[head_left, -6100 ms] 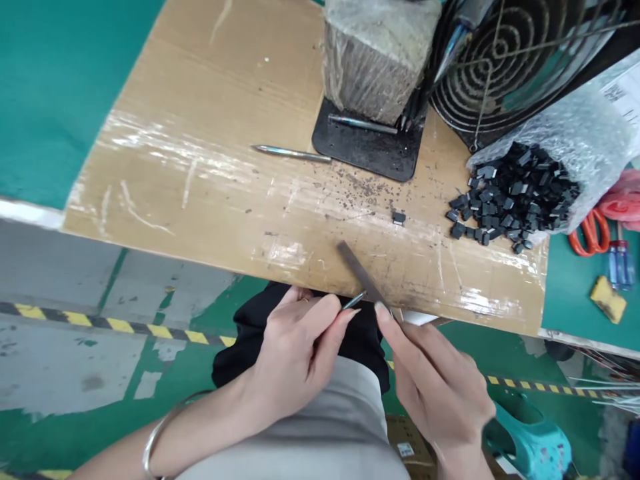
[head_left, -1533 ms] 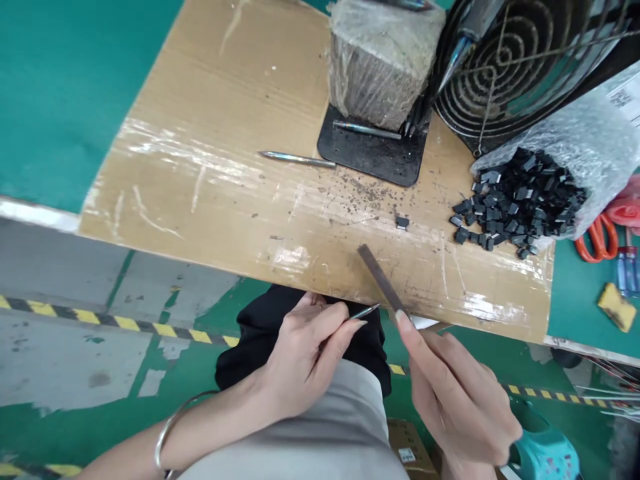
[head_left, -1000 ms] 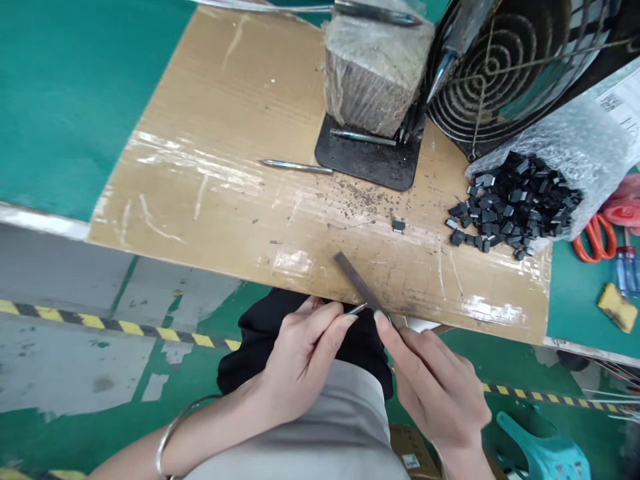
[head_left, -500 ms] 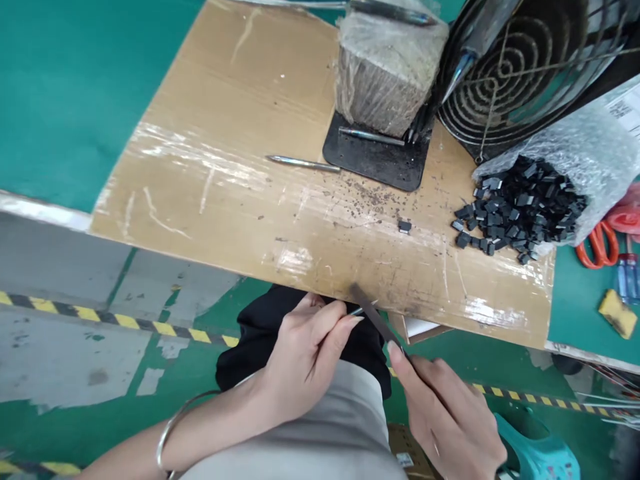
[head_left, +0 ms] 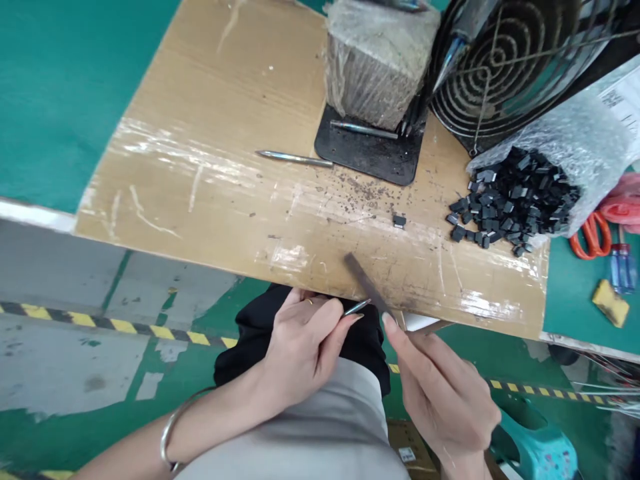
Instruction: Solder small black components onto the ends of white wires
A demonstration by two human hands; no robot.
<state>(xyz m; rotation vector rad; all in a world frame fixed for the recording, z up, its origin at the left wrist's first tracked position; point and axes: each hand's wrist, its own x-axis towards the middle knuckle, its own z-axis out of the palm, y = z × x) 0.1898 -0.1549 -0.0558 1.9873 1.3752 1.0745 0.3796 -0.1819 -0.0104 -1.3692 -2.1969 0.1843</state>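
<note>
Left hand [head_left: 303, 337]: grip clamped on a slim metal rod [head_left: 357, 307], its point projecting toward the right grip. Right hand [head_left: 443, 393]: grip clamped on a flat dark bar [head_left: 367, 283], which extends ahead of that grip over the cardboard [head_left: 225, 213] on the counter [head_left: 85, 80]. Since half a second ago the bar has shifted forward; the rod's point, then crossed by it, now shows just beside it, contact undetermined. Assessment: work on the point appears unfinished.
</note>
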